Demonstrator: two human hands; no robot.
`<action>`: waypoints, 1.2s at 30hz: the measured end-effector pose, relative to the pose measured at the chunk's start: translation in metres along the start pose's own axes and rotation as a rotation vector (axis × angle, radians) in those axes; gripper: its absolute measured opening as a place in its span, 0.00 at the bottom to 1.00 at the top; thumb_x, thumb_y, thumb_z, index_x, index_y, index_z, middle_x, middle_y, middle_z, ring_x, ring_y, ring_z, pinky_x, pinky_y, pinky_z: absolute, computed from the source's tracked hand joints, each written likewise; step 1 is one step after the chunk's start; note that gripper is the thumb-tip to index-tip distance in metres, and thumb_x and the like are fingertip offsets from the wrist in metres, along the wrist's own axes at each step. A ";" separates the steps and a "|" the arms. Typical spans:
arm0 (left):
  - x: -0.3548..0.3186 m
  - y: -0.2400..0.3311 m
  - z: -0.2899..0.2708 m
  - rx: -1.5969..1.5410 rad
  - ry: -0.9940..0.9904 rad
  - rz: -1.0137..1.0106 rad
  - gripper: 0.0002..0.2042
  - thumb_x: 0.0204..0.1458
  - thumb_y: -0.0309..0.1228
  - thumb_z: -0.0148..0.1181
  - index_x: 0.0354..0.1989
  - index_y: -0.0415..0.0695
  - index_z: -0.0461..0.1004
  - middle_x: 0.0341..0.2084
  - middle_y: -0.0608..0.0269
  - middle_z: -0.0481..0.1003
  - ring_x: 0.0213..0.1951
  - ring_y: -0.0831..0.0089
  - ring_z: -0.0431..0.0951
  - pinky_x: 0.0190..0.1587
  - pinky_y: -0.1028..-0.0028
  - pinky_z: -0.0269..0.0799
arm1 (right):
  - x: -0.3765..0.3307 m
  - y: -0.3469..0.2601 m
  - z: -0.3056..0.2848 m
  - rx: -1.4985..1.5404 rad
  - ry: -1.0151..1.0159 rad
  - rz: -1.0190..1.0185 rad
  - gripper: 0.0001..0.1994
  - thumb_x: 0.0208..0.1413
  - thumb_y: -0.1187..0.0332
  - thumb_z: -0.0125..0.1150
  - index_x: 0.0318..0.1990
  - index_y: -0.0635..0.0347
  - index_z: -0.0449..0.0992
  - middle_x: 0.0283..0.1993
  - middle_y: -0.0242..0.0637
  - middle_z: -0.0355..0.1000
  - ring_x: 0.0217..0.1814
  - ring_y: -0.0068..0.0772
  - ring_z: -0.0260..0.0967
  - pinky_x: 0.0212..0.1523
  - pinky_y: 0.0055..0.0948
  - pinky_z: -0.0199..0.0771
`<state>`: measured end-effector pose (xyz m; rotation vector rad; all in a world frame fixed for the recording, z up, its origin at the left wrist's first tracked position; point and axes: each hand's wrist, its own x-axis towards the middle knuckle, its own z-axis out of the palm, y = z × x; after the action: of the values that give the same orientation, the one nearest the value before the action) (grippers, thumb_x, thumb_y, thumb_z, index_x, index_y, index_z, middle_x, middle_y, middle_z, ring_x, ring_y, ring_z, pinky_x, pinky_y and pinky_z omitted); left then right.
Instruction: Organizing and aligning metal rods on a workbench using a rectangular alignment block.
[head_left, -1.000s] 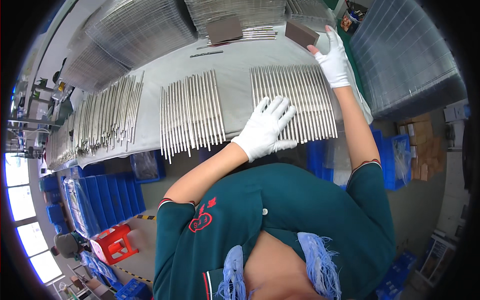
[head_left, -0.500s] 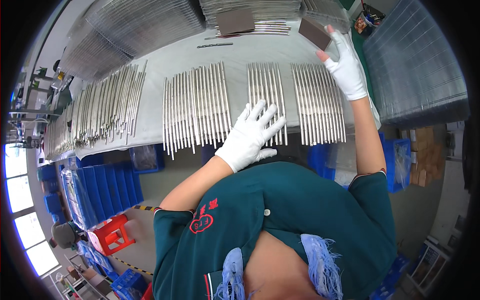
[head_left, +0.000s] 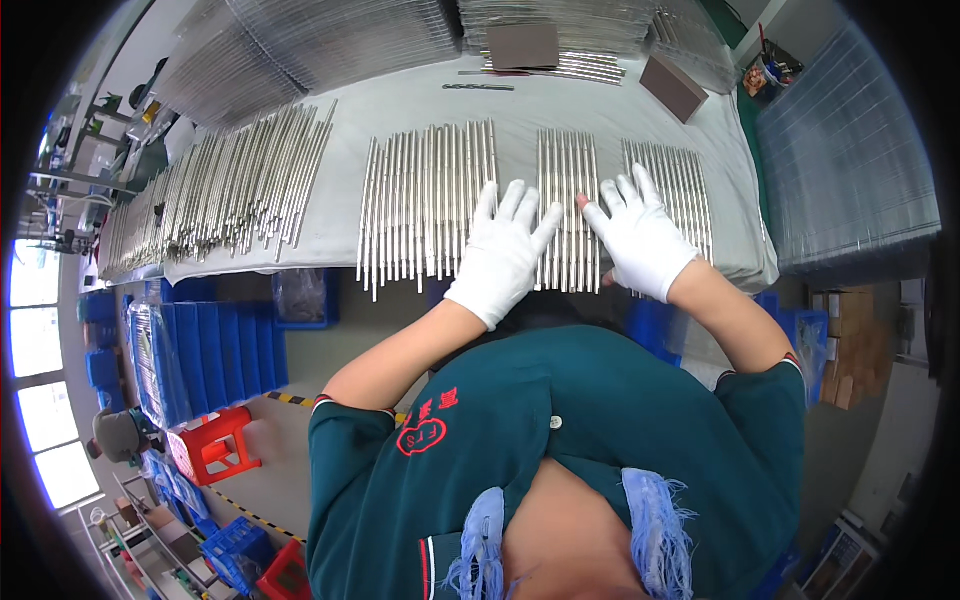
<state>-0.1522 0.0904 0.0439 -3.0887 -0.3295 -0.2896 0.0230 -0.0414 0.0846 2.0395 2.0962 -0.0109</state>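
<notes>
Flattening rods (head_left: 566, 205), both hands (head_left: 505, 250) near table edge (head_left: 330, 272)

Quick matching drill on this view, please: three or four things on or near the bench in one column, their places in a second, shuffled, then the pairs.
Things:
1. left hand
2. right hand
3. brown block
4. red stool

Places:
A. on the floor, beside the blue bins
B. flat on the rods, between the wide bundle and the middle bundle
C. far right of the table, beyond the rods
D. spread across the middle and rightmost bundles

Pairs: 1-B, 2-D, 3-C, 4-A
</notes>
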 end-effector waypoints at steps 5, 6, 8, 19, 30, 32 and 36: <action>0.022 0.012 0.002 -0.183 0.135 0.181 0.35 0.42 0.25 0.61 0.65 0.56 0.64 0.63 0.46 0.63 0.66 0.47 0.61 0.68 0.49 0.53 | 0.010 -0.015 0.019 -0.176 -0.056 0.143 0.38 0.49 0.59 0.59 0.69 0.61 0.58 0.67 0.64 0.60 0.73 0.62 0.53 0.75 0.62 0.29; 0.026 0.012 -0.002 -0.252 0.127 0.224 0.36 0.42 0.25 0.61 0.65 0.60 0.64 0.64 0.47 0.62 0.66 0.47 0.61 0.68 0.48 0.53 | 0.007 -0.012 0.019 -0.140 -0.075 0.118 0.39 0.49 0.58 0.60 0.70 0.61 0.57 0.68 0.64 0.58 0.75 0.62 0.50 0.75 0.62 0.28; 0.026 0.007 -0.002 -0.305 0.135 0.294 0.36 0.42 0.27 0.62 0.66 0.58 0.63 0.64 0.49 0.62 0.66 0.47 0.60 0.68 0.47 0.53 | 0.006 -0.004 0.004 -0.124 -0.140 0.049 0.43 0.50 0.46 0.60 0.70 0.62 0.57 0.69 0.62 0.57 0.76 0.59 0.49 0.75 0.61 0.31; 0.157 -0.049 -0.054 -1.168 0.430 -0.097 0.18 0.60 0.43 0.61 0.50 0.41 0.75 0.40 0.55 0.80 0.42 0.63 0.81 0.49 0.69 0.74 | 0.149 0.135 0.070 1.547 0.697 0.080 0.39 0.56 0.29 0.46 0.48 0.61 0.78 0.43 0.29 0.76 0.48 0.27 0.71 0.51 0.31 0.70; 0.126 -0.022 -0.036 -1.799 0.415 -0.196 0.13 0.54 0.35 0.69 0.39 0.41 0.75 0.26 0.69 0.76 0.27 0.81 0.76 0.32 0.76 0.76 | 0.108 0.072 0.063 1.153 0.166 -0.033 0.39 0.56 0.70 0.68 0.71 0.61 0.51 0.69 0.39 0.58 0.71 0.34 0.55 0.69 0.37 0.62; 0.127 -0.022 -0.034 -1.738 0.411 -0.193 0.13 0.53 0.35 0.69 0.40 0.41 0.75 0.26 0.68 0.76 0.27 0.80 0.77 0.33 0.76 0.76 | 0.110 0.075 0.082 1.245 0.082 0.034 0.40 0.55 0.70 0.69 0.71 0.61 0.51 0.69 0.39 0.58 0.70 0.33 0.57 0.68 0.36 0.64; 0.137 -0.038 -0.032 -1.915 0.409 -0.389 0.12 0.54 0.34 0.67 0.39 0.40 0.74 0.23 0.66 0.75 0.20 0.79 0.75 0.24 0.74 0.76 | 0.097 0.035 0.035 1.614 0.047 0.203 0.19 0.53 0.65 0.71 0.47 0.64 0.72 0.39 0.33 0.75 0.41 0.27 0.72 0.44 0.31 0.75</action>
<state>-0.0348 0.1542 0.1006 -4.1343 -1.1534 -2.4870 0.0615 0.0508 0.0403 2.7928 1.9223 -2.2205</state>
